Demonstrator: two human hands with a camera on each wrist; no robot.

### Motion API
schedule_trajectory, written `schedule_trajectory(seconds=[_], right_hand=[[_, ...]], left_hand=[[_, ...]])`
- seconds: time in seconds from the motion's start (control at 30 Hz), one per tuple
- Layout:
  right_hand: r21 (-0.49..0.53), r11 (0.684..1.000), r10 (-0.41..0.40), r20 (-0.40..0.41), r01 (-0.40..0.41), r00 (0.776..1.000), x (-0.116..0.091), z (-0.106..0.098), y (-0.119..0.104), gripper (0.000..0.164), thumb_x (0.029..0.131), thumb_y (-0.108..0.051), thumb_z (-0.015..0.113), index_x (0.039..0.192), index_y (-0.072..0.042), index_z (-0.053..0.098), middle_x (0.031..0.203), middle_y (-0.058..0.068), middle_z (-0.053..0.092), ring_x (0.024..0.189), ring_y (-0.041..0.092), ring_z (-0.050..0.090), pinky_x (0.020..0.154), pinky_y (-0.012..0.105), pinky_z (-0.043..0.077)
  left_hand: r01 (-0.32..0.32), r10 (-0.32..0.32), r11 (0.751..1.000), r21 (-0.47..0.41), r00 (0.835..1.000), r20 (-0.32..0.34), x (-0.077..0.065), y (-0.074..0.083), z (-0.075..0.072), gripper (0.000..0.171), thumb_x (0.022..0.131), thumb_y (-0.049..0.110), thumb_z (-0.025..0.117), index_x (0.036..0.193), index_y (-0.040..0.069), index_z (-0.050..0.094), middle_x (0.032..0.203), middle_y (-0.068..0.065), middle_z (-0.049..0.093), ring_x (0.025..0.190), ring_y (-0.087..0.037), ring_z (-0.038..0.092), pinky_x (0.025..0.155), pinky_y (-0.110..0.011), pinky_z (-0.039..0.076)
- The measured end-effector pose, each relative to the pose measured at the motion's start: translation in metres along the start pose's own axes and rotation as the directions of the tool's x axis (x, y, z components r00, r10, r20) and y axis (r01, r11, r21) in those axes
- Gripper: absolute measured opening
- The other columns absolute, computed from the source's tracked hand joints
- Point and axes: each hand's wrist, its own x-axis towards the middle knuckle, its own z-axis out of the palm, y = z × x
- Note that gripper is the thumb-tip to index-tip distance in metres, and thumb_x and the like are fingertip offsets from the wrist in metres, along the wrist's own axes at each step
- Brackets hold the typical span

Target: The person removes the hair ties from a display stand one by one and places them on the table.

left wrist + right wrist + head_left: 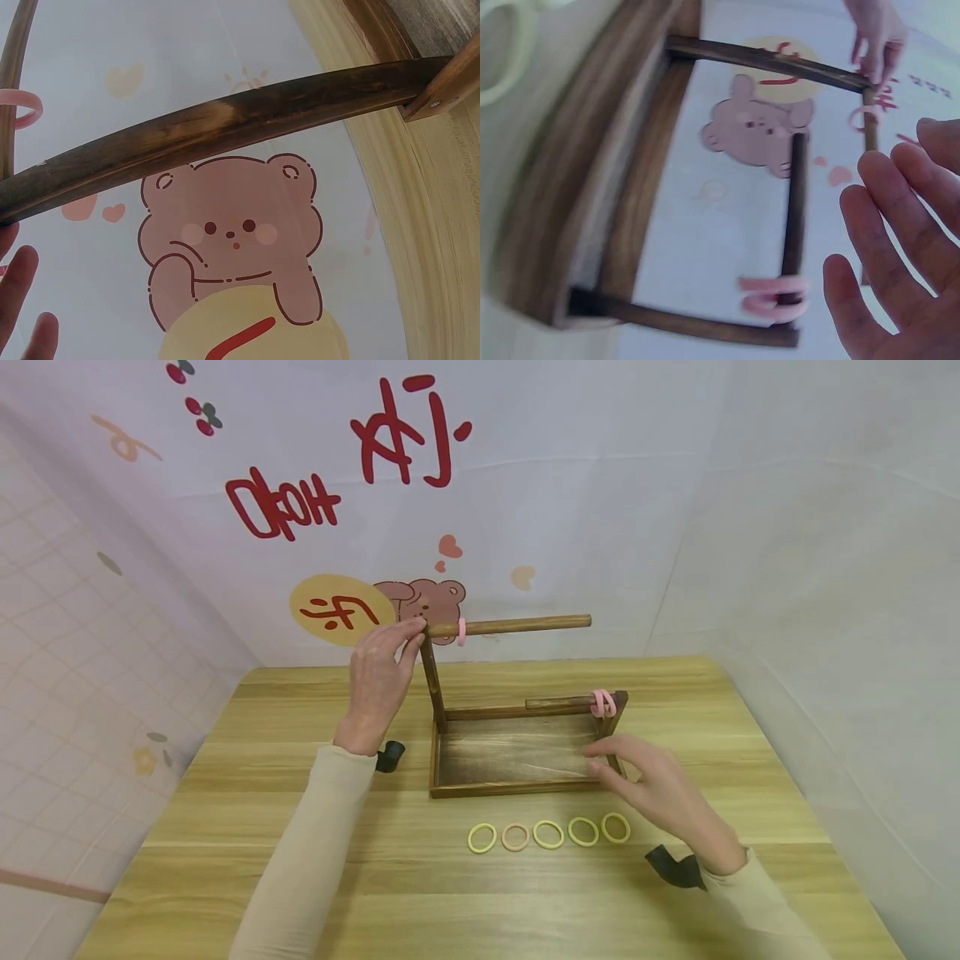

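My left hand [382, 672] holds the top corner of the tall left post of a wooden rack [487, 792], fingertips and thumb at the joint. From that joint a long upper rod [532, 624] runs right, with one pink ring [461, 632] near its left end. A shorter, lower rod [558, 703] points left from the right post, carrying two pink rings [603, 703] beside that post. My right hand [660, 785] hovers in front of the rack's right side, fingers apart and holding nothing. In the right wrist view, its fingers [877, 225] are extended.
In front of the rack, several yellow rings [548, 835] and one orange-tan ring [516, 837] lie in a row on the wood-grain table [450, 910]. A black curved piece [675, 867] is by my right wrist, another black piece [390, 756] by my left. A printed cloth [600, 510] hangs behind.
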Motion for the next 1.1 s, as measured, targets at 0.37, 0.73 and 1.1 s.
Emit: schedule_trajectory(seconds=[0.37, 0.73, 1.1], right_hand=[[0.073, 0.995, -0.056, -0.077, 0.061, 0.995, 0.047, 0.001, -0.02, 0.028, 0.09, -0.004, 0.079, 0.115, -0.015, 0.076, 0.109, -0.005, 0.076, 0.084, 0.007, 0.063, 0.083, 0.016, 0.048], [0.098, 0.988, -0.104, -0.162, 0.121, 0.981, 0.085, 0.005, -0.035, 0.029, 0.088, -0.002, 0.079, 0.116, -0.009, 0.076, 0.115, 0.004, 0.076, 0.106, 0.022, 0.072, 0.093, 0.024, 0.054], [0.111, 0.976, -0.16, -0.225, 0.189, 0.961, 0.118, 0.007, -0.044, 0.031, 0.09, -0.005, 0.08, 0.12, -0.005, 0.074, 0.123, 0.006, 0.074, 0.117, 0.025, 0.067, 0.105, 0.032, 0.049]], left_hand=[[-0.005, 0.005, 1.0, 0.006, 1.0, 0.008, 0.0, -0.001, 0.0, 0.02, 0.096, 0.01, 0.075, 0.115, 0.002, 0.078, 0.116, -0.011, 0.076, 0.106, -0.033, 0.073, 0.095, -0.048, 0.056], [0.0, 0.0, 1.0, 0.001, 1.0, 0.003, -0.003, 0.0, -0.001, 0.02, 0.096, 0.009, 0.075, 0.114, 0.002, 0.079, 0.115, -0.011, 0.077, 0.107, -0.033, 0.073, 0.096, -0.048, 0.055], [0.002, -0.002, 1.0, 0.01, 1.0, 0.013, -0.001, 0.001, -0.003, 0.021, 0.096, 0.009, 0.074, 0.116, 0.002, 0.078, 0.117, -0.012, 0.076, 0.107, -0.033, 0.072, 0.097, -0.049, 0.055]])
